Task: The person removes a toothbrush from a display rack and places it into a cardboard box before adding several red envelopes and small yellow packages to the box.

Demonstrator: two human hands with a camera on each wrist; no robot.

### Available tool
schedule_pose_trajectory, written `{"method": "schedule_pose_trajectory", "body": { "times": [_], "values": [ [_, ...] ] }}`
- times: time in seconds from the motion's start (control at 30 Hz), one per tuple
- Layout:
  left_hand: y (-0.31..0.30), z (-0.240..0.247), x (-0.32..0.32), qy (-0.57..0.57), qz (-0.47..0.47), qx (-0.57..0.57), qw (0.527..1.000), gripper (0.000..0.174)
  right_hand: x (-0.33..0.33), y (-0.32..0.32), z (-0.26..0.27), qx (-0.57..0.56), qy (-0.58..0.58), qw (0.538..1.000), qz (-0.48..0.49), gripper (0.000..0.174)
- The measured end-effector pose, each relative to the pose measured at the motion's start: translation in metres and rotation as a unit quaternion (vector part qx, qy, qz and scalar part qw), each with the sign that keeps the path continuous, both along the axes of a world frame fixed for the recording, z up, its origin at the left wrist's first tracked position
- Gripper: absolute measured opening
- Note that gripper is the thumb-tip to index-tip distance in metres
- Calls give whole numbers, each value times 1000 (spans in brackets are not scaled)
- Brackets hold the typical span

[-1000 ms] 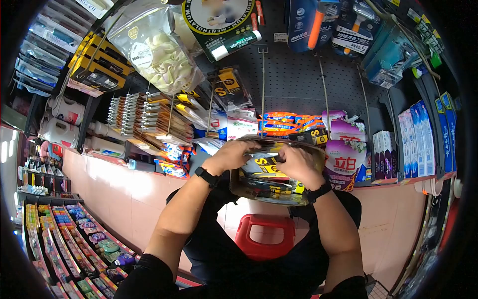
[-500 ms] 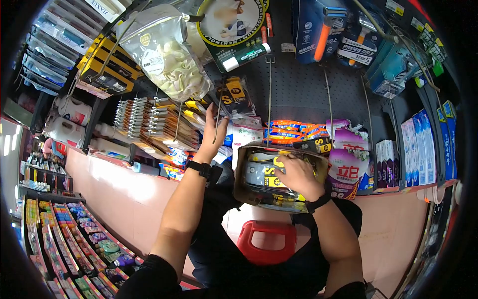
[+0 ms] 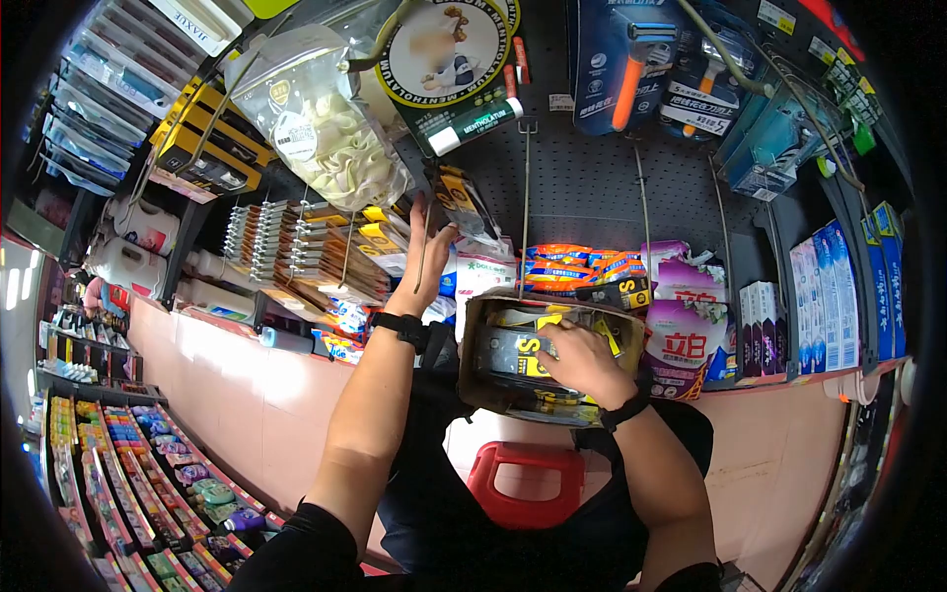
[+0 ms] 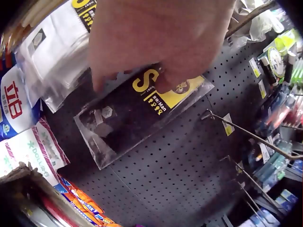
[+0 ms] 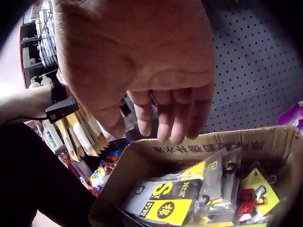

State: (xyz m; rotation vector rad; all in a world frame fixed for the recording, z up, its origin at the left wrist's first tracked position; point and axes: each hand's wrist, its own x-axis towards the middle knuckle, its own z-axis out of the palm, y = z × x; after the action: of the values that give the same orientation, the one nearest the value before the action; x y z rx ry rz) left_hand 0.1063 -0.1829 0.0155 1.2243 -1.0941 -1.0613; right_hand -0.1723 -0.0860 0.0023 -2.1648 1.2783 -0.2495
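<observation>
My left hand (image 3: 419, 268) reaches up to the rack with its fingers extended, the thumb side against a clear packet (image 3: 462, 202) of something black with a yellow label. In the left wrist view this packet (image 4: 128, 118) hangs tilted, and the hand covers its upper edge. White packets (image 4: 54, 54) with similar labels hang beside it. My right hand (image 3: 582, 360) hovers over a cardboard box (image 5: 227, 140), fingers loosely bent and nothing between them in the right wrist view. Several flat packets (image 5: 165, 201) with yellow labels lie in the box.
Metal hooks (image 3: 526, 207) stick out from the dark pegboard (image 3: 582, 192). Below hang razors (image 3: 631, 74) and a bag of pale puffs (image 3: 340, 158); detergent bags (image 3: 681, 331) line the low shelf. A red stool (image 3: 528, 513) shows between the legs.
My left hand has left the box and risen to the hanging packets. The black packet there has turned sideways. My right hand has let go inside the box and drawn back slightly.
</observation>
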Motion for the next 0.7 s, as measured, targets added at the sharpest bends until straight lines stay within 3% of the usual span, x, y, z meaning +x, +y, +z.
{"method": "schedule_pose_trajectory", "body": {
  "times": [0.13, 0.2, 0.33, 0.43, 0.5, 0.63, 0.7],
  "values": [
    [1, 5, -4, -19, 18, 16, 1000, 74, 0, 1, 4, 8, -10, 1000, 8, 34],
    [3, 13, -7, -27, -17, 79, 996, 74, 1, 1, 4, 10, -7, 1000, 8, 34],
    [1, 1, -10, -63, 17, 45, 997, 68, 1, 1, 3, 19, -5, 1000, 12, 33],
    [0, 2, -12, -93, 45, 42, 994, 59, 1, 2, 4, 15, -8, 1000, 15, 33],
    [0, 4, -13, -85, 83, 44, 992, 43, 1, 1, 4, 13, -8, 1000, 17, 33],
    [-4, -1, -3, -100, 81, 27, 991, 29, 1, 2, 5, 9, -2, 1000, 19, 33],
    [-7, -8, 4, -167, 54, -39, 984, 24, 2, 2, 4, 9, -2, 1000, 21, 33]
  ]
}}
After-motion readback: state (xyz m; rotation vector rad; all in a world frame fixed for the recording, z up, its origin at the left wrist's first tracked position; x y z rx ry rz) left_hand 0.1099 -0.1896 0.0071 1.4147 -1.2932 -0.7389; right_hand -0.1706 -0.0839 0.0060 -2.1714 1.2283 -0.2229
